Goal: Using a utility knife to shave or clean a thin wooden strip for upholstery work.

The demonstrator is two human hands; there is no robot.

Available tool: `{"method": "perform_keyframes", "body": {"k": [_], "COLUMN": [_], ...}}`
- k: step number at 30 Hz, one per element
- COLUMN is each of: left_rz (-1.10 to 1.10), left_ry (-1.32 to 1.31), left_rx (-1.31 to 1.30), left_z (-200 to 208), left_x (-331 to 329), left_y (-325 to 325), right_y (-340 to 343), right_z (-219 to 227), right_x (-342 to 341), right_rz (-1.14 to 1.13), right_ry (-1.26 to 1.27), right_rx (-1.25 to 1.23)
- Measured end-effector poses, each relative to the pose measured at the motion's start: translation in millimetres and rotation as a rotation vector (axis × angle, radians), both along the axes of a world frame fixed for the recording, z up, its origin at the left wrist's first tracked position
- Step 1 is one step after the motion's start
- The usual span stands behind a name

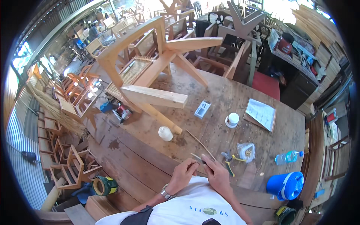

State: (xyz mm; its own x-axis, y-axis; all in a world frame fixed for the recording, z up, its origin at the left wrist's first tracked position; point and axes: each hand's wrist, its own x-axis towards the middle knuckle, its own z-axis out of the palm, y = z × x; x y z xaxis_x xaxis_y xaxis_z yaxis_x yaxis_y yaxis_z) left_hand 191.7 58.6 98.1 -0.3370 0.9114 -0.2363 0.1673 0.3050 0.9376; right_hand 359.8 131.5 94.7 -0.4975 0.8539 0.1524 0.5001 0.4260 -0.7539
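Hands are meeting at the near edge of the worktop, just above the person's white shirt. The left hand, a watch on its wrist, is curling its fingers and pinching the near end of a thin cane strip; the right hand is closing thumb and fingers on a small dark tool whose kind I cannot tell, right against that same end. The strip is running from the fingers away across the boards toward the middle. Just right of the right hand, pliers with green-yellow handles are lying beside a small clear plastic bag. Further right, near the right edge, a water bottle is lying on its side, and a blue cooler jug is sitting by the near right corner. Beyond the strip a white squeeze bottle is standing, and an unfinished wooden chair with a cane seat is lying tipped over at the far left part
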Motion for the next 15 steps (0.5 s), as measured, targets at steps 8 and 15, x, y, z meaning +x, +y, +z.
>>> {"method": "perform_keyframes", "body": {"k": [8, 15], "left_rz": [-0.038, -0.072], "left_ry": [0.085, 0.148], "left_rx": [0.018, 0.038], "left_z": [5.6, 6.5], "left_x": [1.1, 2.9], "left_y": [16.8, 8.4], "right_y": [11.6, 4.8], "right_z": [-5.7, -10.4], "right_x": [-1.9, 2.8], "right_rz": [0.041, 0.036], "right_ry": [0.055, 0.018], "right_rx": [0.01, 0.035]}}
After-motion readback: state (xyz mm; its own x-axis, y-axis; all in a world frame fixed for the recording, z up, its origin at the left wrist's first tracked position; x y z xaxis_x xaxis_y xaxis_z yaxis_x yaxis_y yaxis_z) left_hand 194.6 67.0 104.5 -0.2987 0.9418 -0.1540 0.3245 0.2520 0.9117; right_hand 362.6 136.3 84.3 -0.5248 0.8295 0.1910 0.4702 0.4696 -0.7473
